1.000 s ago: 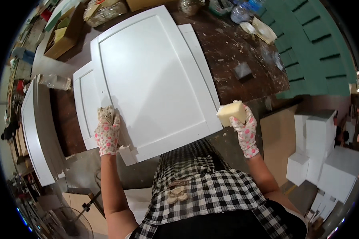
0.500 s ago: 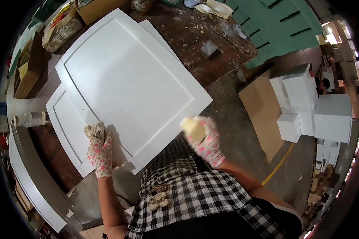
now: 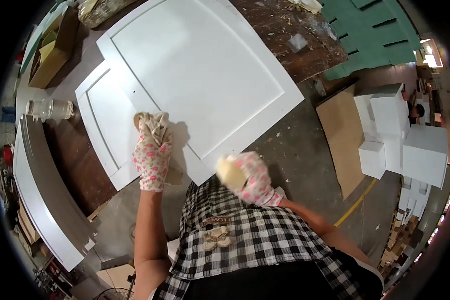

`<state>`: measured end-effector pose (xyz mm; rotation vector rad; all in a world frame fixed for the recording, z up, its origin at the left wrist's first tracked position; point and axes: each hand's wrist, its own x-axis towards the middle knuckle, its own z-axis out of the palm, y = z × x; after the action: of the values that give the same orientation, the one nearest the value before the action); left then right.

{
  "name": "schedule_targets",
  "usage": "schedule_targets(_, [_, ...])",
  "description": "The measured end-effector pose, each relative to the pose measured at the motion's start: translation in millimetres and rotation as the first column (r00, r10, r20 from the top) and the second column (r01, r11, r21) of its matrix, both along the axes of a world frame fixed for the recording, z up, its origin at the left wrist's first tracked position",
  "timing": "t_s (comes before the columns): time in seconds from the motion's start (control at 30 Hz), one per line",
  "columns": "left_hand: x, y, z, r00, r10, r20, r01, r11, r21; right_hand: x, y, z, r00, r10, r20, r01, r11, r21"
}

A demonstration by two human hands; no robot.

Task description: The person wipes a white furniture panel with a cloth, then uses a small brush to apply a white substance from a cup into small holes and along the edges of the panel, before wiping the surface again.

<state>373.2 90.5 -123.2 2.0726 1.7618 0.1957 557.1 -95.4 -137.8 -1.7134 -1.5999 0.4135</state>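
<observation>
A large white framed panel (image 3: 200,75) with an arched end lies across the work table, on top of another white panel (image 3: 110,100). My left hand (image 3: 153,162), in a white glove with pink flowers, is closed around a crumpled beige rag (image 3: 156,124) over the overlapping panels. Just off the near corner of the upper panel, my right hand (image 3: 257,180) in a matching glove grips a pale yellow sponge block (image 3: 231,172). Motion blurs this hand a little, and whether the block touches the panel edge I cannot tell.
A stack of curved white panels (image 3: 47,200) stands at left, beside a glass jar (image 3: 50,108). An open cardboard box (image 3: 55,47) sits on the brown table (image 3: 60,160). White cartons (image 3: 385,120) and a brown board (image 3: 342,140) are on the right, near green slotted sheets (image 3: 370,37).
My view has shifted, so the panels sit higher and farther right. The right hand with the sponge block has come closer to the panel's near corner. The left hand still holds the rag.
</observation>
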Motion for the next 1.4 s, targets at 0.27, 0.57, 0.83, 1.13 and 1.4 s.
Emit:
schedule_targets(0.27, [-6.1, 0.5, -5.8, 0.995, -0.095, 0.040, 0.095, 0.995, 0.013, -36.5, -5.3, 1.6, 0.984, 0.149, 0.101, -0.148, 0.989, -0.013])
schedule_targets(0.57, [-7.2, -1.3, -11.6, 0.986, -0.104, 0.128, 0.098, 0.994, 0.056, 30.1, -1.7, 4.4, 0.908, -0.398, 0.128, 0.398, 0.917, 0.028])
schedule_targets(0.83, [4.4, 2.0, 8.7, 1.000, -0.016, -0.027, 0.013, 0.994, -0.105, 58.0, 2.9, 8.2, 0.946, -0.283, 0.160, 0.288, 0.958, -0.005])
schedule_targets(1.13, [0.4, -3.3, -1.4, 0.992, 0.059, 0.109, -0.048, 0.994, -0.100, 204.4, 51.5, 44.4, 0.851, -0.423, 0.313, 0.451, 0.892, -0.020])
schedule_targets(1.4, [-15.3, -4.5, -27.3, 0.978, -0.035, 0.207, 0.016, 0.996, 0.092, 96.5, 83.6, 68.7, 0.956, -0.179, 0.231, 0.252, 0.905, -0.344])
